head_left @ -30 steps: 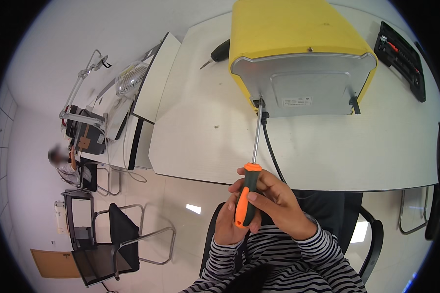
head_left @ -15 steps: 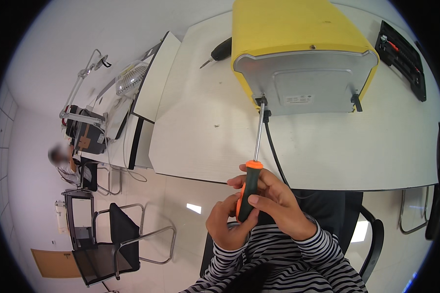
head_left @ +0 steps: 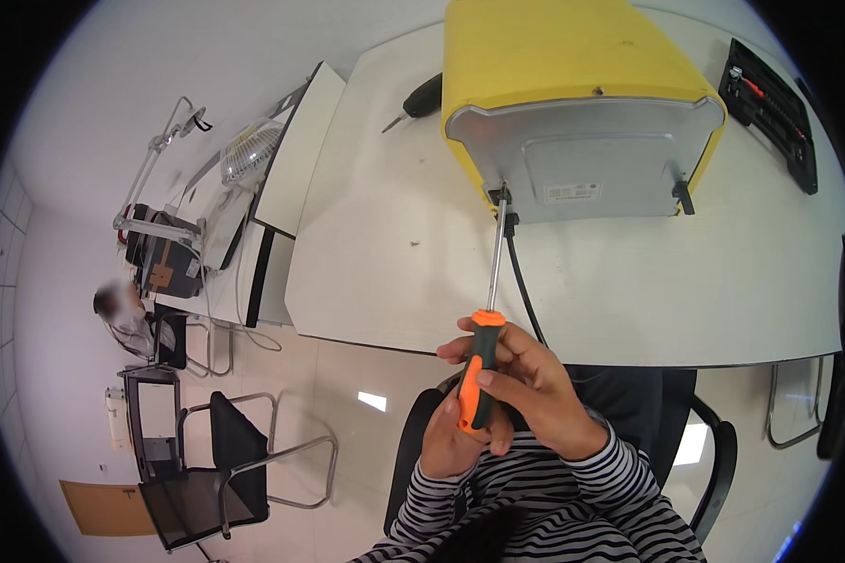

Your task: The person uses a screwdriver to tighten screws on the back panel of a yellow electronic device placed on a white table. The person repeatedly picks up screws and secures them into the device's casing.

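A long-shafted screwdriver (head_left: 482, 371) with a dark green and orange handle points away from me. Its tip meets the lower left corner of the grey metal panel (head_left: 554, 155) on a yellow box-shaped appliance (head_left: 573, 52), beside a black bracket; the tip itself is too small to make out. My right hand (head_left: 540, 399) is closed round the handle from the right, thumb laid along it. The handle's lower end is gripped by my left hand (head_left: 455, 436). A black power cable (head_left: 525, 291) runs from the appliance's corner toward the table edge.
On the white table (head_left: 376, 253), a black power screwdriver (head_left: 422, 98) lies left of the appliance. An open black tool case (head_left: 770, 117) lies to its right. Another person (head_left: 131, 324) sits far left near a side desk with a fan (head_left: 252, 150). Black chairs (head_left: 239, 441) stand on the floor.
The screwdriver handle has turned about its axis, bringing more orange into view. My left fingers have shifted round the handle's end. The tip has stayed at the same corner.
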Motion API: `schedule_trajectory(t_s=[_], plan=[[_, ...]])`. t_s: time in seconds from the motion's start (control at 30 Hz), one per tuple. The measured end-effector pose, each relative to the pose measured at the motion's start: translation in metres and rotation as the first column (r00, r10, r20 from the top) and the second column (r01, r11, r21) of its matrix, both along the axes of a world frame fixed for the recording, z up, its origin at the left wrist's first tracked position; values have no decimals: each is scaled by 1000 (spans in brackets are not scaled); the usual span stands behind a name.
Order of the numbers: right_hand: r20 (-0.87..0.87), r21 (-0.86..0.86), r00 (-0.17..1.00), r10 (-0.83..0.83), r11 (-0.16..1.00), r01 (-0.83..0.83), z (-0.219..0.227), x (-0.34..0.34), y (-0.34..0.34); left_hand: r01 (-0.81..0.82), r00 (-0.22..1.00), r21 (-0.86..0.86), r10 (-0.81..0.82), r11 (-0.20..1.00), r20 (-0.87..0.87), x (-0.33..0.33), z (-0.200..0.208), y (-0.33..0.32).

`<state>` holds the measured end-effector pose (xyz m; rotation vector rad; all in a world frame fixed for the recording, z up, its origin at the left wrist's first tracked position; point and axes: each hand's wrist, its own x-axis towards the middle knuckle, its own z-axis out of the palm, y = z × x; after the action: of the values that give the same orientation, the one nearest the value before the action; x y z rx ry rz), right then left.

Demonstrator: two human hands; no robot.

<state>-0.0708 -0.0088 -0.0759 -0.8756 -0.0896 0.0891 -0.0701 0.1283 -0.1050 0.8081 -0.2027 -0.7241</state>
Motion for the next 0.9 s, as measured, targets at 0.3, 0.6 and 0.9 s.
schedule_trajectory(t_s=[0.3, 0.6, 0.9], plan=[[11, 24, 999, 30, 999, -30, 0, 1, -2, -240, 953, 207, 189, 948, 239, 5, 9, -1], [25, 12, 999, 20, 1000, -21, -2, 2, -1, -902, 265, 306, -169, 305, 949, -2, 5, -5], [-34, 1, 999, 16, 1000, -16, 3, 0, -5, -491, 789, 290, 278, 822, 548, 0, -1, -9]])
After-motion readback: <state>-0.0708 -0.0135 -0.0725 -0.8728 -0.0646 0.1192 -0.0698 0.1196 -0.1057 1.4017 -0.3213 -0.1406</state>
